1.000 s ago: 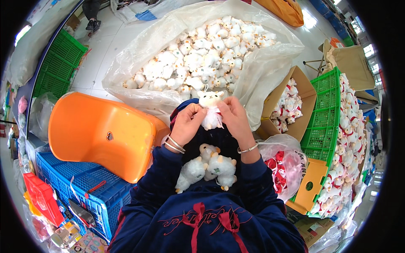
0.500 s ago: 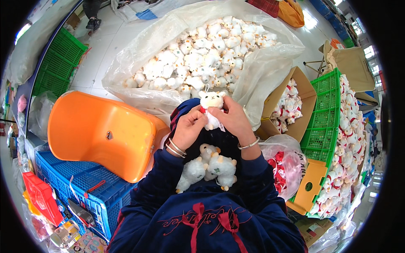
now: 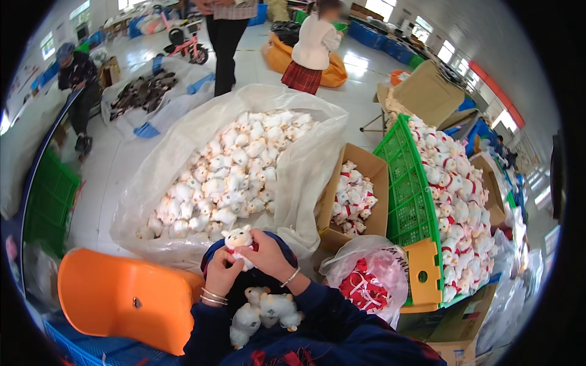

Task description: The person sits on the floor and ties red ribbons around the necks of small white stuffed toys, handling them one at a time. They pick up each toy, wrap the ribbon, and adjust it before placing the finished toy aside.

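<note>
A small white plush sheep (image 3: pixel 235 238) is held upright over my lap, its face toward me. My left hand (image 3: pixel 222 272) pinches it low at the neck, where a bit of red shows. Around its other side my right hand (image 3: pixel 266 254) closes, thumb laid across the front. The fingers partly cover the toy's body. Several more white plush sheep (image 3: pixel 278 310) lie on my dark lap just below the hands, with no red visible on them. Bracelets circle both my wrists.
Ahead spreads a large clear plastic bag (image 3: pixel 146 183) full of white plush sheep. To the right are a cardboard box (image 3: pixel 379 183), a bag of red ribbons (image 3: pixel 366 287) and a green crate (image 3: pixel 406 189) beside heaped sheep. An orange chair (image 3: pixel 122 299) stands left. People are farther off.
The view has tilted up and turned to the right, bringing people and the far room in. Both hands keep their hold on the plush sheep at its neck.
</note>
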Action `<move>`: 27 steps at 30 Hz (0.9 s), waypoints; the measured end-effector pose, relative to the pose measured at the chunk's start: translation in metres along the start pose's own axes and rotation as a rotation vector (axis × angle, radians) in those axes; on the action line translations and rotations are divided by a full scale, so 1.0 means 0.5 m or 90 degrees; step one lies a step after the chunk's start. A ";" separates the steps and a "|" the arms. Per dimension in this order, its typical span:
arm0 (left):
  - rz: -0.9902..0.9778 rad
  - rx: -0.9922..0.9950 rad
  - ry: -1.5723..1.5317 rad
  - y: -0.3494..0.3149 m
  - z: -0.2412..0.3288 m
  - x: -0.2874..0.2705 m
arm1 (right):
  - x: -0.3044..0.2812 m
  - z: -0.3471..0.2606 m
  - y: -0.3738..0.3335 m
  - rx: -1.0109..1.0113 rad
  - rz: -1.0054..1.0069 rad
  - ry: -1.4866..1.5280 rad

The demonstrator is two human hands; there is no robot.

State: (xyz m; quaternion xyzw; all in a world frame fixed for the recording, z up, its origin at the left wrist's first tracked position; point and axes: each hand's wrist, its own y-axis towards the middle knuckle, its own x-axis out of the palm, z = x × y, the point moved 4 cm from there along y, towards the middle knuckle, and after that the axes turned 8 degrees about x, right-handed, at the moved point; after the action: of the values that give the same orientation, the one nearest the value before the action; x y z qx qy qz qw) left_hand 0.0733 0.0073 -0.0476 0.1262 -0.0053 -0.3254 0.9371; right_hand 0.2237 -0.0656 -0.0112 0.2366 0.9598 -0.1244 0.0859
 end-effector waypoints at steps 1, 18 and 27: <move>-0.037 -0.068 -0.105 0.001 0.000 0.005 | -0.007 -0.008 -0.001 -0.013 0.003 0.008; -0.056 -0.157 -0.147 -0.009 0.018 0.012 | -0.655 -0.191 -0.225 -0.049 0.661 -0.288; 0.036 0.209 0.207 0.000 0.061 0.058 | -0.669 -0.412 -0.453 -0.734 0.648 -0.112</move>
State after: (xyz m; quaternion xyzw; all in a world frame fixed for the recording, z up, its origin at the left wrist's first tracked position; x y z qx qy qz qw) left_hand 0.0933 -0.0175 -0.0202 0.3276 0.0897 -0.2694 0.9011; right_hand 0.3864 -0.3471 0.3051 0.5556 0.6354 0.4317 0.3180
